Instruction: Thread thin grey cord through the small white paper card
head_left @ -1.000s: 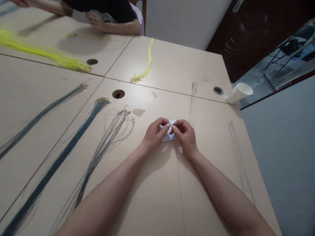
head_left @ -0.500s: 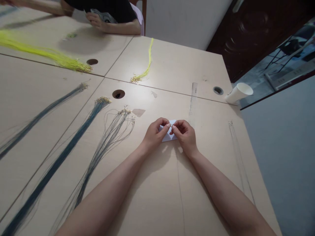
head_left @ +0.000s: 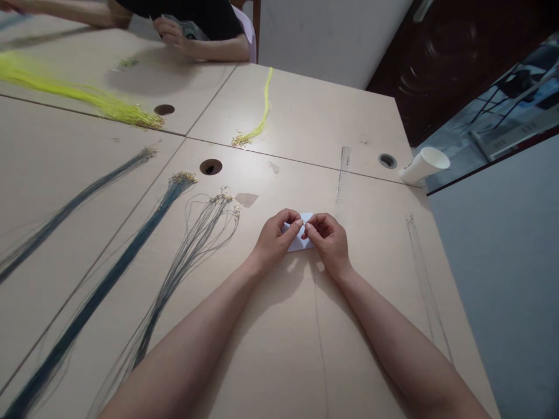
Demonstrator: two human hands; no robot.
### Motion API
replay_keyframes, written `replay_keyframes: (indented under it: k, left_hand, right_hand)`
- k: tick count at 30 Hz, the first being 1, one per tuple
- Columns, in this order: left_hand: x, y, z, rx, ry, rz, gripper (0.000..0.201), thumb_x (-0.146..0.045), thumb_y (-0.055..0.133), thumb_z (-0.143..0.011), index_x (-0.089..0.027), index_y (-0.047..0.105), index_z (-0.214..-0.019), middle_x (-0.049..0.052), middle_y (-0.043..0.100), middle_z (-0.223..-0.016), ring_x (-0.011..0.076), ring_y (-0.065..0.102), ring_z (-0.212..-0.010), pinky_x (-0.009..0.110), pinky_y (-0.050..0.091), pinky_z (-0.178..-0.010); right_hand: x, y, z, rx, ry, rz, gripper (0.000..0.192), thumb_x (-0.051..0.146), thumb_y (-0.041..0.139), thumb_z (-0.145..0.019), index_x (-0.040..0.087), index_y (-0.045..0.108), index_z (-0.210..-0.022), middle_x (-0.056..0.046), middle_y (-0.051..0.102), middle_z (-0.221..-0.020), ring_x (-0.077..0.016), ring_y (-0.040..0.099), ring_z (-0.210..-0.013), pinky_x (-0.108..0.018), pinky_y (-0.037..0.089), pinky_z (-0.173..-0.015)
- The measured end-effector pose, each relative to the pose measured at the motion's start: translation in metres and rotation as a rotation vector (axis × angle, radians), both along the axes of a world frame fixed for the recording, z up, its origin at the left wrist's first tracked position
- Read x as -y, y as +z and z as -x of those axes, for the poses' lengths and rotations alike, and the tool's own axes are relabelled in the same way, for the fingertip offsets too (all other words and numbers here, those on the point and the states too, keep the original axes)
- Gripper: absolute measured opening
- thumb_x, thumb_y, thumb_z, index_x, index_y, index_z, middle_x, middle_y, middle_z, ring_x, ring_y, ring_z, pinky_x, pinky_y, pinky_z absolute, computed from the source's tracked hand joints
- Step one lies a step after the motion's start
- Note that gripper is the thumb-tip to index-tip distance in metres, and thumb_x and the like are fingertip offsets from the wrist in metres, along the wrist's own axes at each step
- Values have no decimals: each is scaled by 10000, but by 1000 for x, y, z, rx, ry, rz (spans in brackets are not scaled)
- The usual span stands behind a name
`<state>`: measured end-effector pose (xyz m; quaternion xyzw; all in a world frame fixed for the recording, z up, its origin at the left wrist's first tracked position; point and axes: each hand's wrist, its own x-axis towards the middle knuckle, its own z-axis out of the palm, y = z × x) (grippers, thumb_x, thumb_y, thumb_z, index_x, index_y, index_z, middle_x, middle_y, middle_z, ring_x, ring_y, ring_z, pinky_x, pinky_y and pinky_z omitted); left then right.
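Near table [head_left: 271, 349] middle, left hand [head_left: 275, 238] and right hand [head_left: 327, 238] met fingertip to fingertip over small white paper piece [head_left: 300, 241] lying on table. Both hands pinched something tiny between thumb and forefinger; what exactly, too small to tell. Thin grey cord [head_left: 321, 343] ran from under hands toward near edge. Left of hands: loose grey cords [head_left: 187, 256], dark blue cord bundle [head_left: 117, 267]. Beyond: clear ruler [head_left: 343, 174], tipped paper cup [head_left: 423, 164], yellow cord bundle [head_left: 257, 122]. Another person's hand [head_left: 170, 32] at far side.
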<state>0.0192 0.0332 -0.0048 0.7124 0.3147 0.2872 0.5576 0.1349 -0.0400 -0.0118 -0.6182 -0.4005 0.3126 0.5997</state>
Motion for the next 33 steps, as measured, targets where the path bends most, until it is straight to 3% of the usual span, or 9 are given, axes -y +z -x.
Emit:
replay_keyframes:
  k: [33]
  left_hand:
    - [0,1,-1,12,-25,32,175,-328,482,-811,-160,516,-778,-11,532,-729,96,460,-657,213,364,-603]
  right_hand:
    - [1,-3,1,165,-85,11,15,199,554,-730,195,540,-732,18,562,-647,-122,543,-590,-251,407,-550]
